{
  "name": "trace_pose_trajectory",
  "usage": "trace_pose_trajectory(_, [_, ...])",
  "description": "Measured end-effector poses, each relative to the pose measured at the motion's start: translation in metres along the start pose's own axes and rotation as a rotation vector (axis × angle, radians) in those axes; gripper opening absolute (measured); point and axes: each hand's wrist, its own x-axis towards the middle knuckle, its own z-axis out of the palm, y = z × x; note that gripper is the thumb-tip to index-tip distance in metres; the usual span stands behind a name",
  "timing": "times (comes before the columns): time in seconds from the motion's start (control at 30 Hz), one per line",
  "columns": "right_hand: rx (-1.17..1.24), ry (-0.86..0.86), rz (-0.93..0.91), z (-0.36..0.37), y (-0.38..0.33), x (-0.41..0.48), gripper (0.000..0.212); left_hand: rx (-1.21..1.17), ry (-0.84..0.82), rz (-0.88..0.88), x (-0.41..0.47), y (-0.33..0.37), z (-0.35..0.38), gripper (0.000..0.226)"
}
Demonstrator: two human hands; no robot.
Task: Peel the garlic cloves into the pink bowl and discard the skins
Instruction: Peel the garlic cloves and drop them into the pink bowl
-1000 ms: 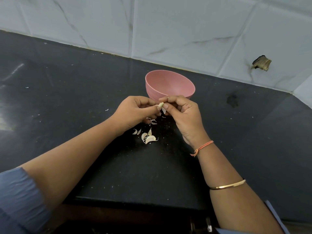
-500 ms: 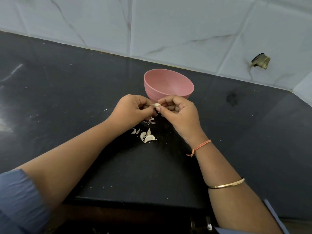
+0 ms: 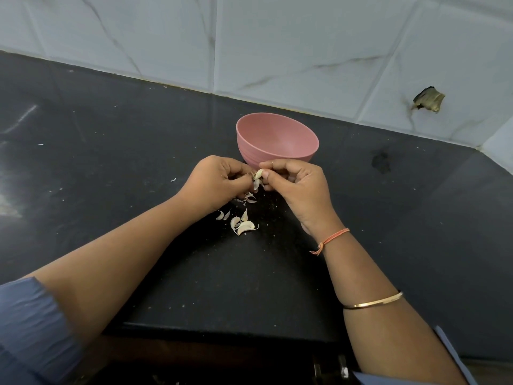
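Note:
A pink bowl (image 3: 277, 140) stands on the black counter (image 3: 111, 168), its inside looking bare. Just in front of it my left hand (image 3: 215, 184) and my right hand (image 3: 299, 187) meet, fingertips together, pinching one pale garlic clove (image 3: 258, 173). A strip of loosened skin (image 3: 256, 184) hangs down from the clove between the two hands. Below the hands, several garlic cloves and skin pieces (image 3: 241, 223) lie scattered on the counter.
A white marbled tile wall (image 3: 277, 51) runs behind the counter, with a broken hole (image 3: 429, 99) at the right. A dark stain (image 3: 381, 161) marks the counter right of the bowl. The counter's front edge (image 3: 222, 329) lies near my forearms.
Both hands stay at the bowl's front, still working the same clove. A strip of skin now hangs down from the clove between the fingers.

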Motion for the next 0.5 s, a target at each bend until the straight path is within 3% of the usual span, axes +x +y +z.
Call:
trace_pose_trajectory(0.4, [-0.034, -0.042, 0.003, 0.0021, -0.0002, -0.0026, 0.029, 0.066, -0.010, 0.030, 0.0001, -0.0014, -0.0009, 0.013])
trace_pose_trajectory(0.5, [-0.031, -0.058, 0.002, 0.0008, -0.0011, -0.0024, 0.029, 0.088, 0.051, 0.011, 0.0014, -0.0013, -0.0020, 0.013])
